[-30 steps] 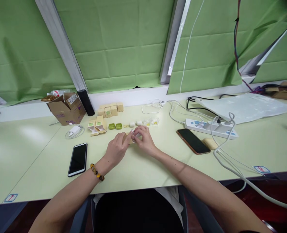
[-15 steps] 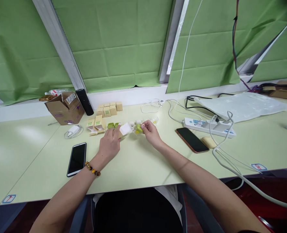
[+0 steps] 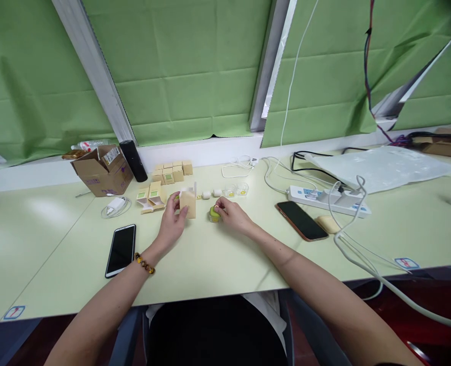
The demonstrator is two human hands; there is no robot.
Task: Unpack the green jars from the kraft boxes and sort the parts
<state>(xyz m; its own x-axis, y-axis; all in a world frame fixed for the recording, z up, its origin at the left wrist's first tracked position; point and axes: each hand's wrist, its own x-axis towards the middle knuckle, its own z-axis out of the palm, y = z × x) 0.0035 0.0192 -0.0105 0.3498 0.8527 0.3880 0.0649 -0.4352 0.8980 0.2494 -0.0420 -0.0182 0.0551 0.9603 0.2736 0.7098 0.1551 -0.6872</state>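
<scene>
My left hand grips a small tan cardboard box, held upright with its top flaps raised. Just right of it, the fingers of my right hand are closed on a small clear container with a green lid, low over the table or resting on it; I cannot tell which. Behind my hands stand two white cylinders and two clear cups with yellow at the bottom. Green caps behind my left fingers are mostly hidden. Two opened tan boxes lie to the left.
Several closed small boxes are grouped near the wall. A larger cardboard carton and black cylinder stand back left. One phone lies left; another phone lies right, beside a power strip with trailing white cables.
The green-lidded container came out of the small box in my right hand and was lowered to table level. My left hand turned the box upright and kept hold of it.
</scene>
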